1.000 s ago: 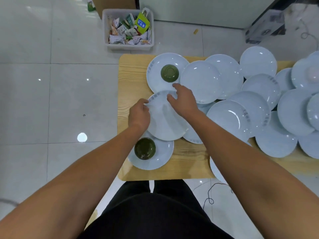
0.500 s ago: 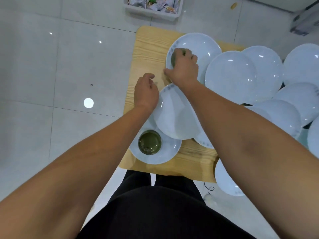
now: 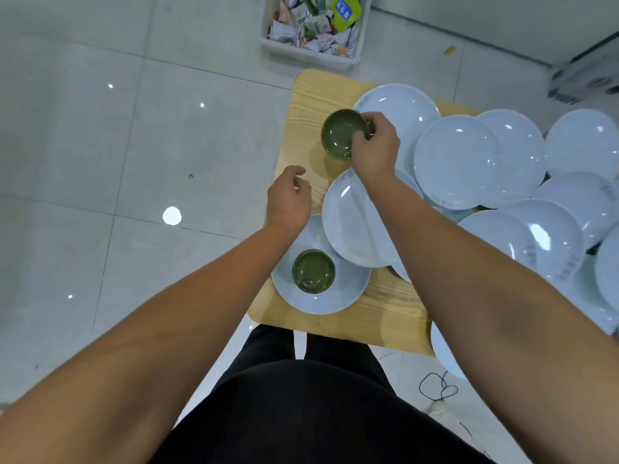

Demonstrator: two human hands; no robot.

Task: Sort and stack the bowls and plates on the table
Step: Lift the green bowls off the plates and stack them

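Note:
My right hand (image 3: 375,147) grips a small green bowl (image 3: 341,133) by its right rim and holds it tilted above the wooden table (image 3: 308,105), left of the far white plate (image 3: 402,108). A second green bowl (image 3: 313,271) sits upright in a white plate (image 3: 348,293) near the table's front edge. My left hand (image 3: 289,197) hovers loosely curled and holds nothing, just left of another white plate (image 3: 355,226). Several more white plates (image 3: 459,162) overlap across the table to the right.
A white bin (image 3: 311,51) full of wrappers stands on the tiled floor beyond the table. A cardboard box (image 3: 586,78) lies at the far right. A black cable (image 3: 435,386) trails on the floor by my legs. One plate (image 3: 442,356) overhangs the table's front edge.
My right hand took the green bowl off the far plate and carried it left, turned rim up. My left hand let go of the middle plate and drew back to the left.

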